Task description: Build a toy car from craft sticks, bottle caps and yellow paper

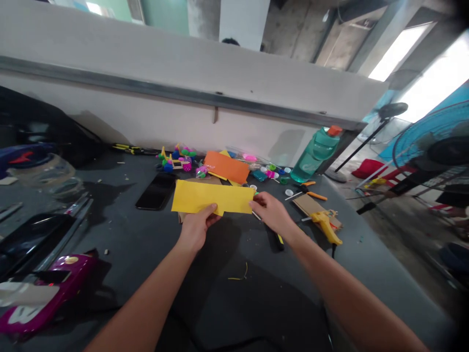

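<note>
Between my hands is a yellow sheet of paper, a long strip held up above the dark table. My left hand is closed on its lower edge, thumb on the front face. At the strip's right end, my right hand pinches the edge between thumb and fingers. A small yellow corner shows below the sheet near my left thumb; whether it belongs to the same piece I cannot tell. Behind the strip lies brown cardboard, mostly hidden. A black and yellow cutter rests below my right hand.
A phone lies left of the paper. Orange paper and colourful small parts line the wall. To the right stand a green bottle, orange-handled scissors and a yellow glue gun. A magenta device sits at left.
</note>
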Demonstrator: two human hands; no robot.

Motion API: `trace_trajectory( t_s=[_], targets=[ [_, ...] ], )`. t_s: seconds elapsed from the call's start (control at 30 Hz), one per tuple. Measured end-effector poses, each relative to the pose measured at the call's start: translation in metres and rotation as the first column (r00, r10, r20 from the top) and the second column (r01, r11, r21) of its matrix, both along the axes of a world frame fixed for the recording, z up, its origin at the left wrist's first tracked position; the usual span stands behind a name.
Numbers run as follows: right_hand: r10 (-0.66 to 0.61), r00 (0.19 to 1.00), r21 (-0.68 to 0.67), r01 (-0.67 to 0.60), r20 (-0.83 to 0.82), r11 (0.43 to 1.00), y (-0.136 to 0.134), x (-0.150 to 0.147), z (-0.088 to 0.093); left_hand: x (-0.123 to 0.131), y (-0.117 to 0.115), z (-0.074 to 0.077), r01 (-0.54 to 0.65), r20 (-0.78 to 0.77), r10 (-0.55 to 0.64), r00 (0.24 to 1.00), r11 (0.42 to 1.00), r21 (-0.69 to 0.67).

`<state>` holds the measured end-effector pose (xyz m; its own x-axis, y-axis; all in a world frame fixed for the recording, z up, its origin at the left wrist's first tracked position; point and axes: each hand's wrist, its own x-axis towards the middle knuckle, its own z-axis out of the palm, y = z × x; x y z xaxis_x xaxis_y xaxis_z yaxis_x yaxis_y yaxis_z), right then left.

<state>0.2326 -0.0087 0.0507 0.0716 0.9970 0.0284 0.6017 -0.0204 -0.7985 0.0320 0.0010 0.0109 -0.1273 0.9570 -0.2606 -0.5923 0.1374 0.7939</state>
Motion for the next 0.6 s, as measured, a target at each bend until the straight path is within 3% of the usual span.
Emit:
trace_trajectory(
  t_s=[0.03, 0.1, 0.17, 0.23, 0.33, 0.43, 0.53, 0.6],
  targets=[
    [-0.043, 0.97, 0.058, 0.03, 0.237, 0.998, -0.006, 0.013, 0.001, -0.001, 0.001, 0.0, -0.044, 0.013, 0.043, 0.999, 0.999, 0.005],
    [-0.13, 0.797, 0.074, 0.106, 0.59, 0.992, -0.02, 0.034, -0.003, -0.001, 0.002, 0.0, -0.112, 0.044, 0.112, 0.993, 0.994, 0.007],
    [-0.121, 0.643, 0.022, 0.159, 0.757, 0.987, -0.034, 0.046, -0.014, -0.002, 0.002, 0.0, -0.138, 0.082, 0.138, 0.987, 0.99, -0.011],
    [-0.072, 0.591, -0.059, 0.2, 0.804, 0.978, -0.044, 0.048, -0.026, -0.001, 0.001, 0.001, -0.125, 0.132, 0.128, 0.983, 0.992, -0.037],
    [-0.064, 0.606, -0.111, 0.246, 0.793, 0.963, -0.048, 0.046, -0.037, 0.0, -0.001, 0.002, -0.087, 0.21, 0.094, 0.973, 0.995, -0.047],
    [-0.124, 0.663, -0.117, 0.307, 0.739, 0.945, -0.045, 0.05, -0.036, 0.0, -0.003, 0.002, -0.106, 0.233, 0.107, 0.966, 0.994, -0.02],
    [-0.169, 0.806, -0.192, 0.329, 0.568, 0.924, -0.054, 0.057, -0.027, 0.0, -0.003, 0.003, -0.142, 0.231, 0.142, 0.963, 0.99, -0.014],
    [-0.19, 0.933, -0.276, 0.277, 0.304, 0.92, -0.069, 0.055, -0.021, 0.001, -0.004, 0.003, -0.163, 0.236, 0.163, 0.958, 0.986, -0.017]
  ],
)
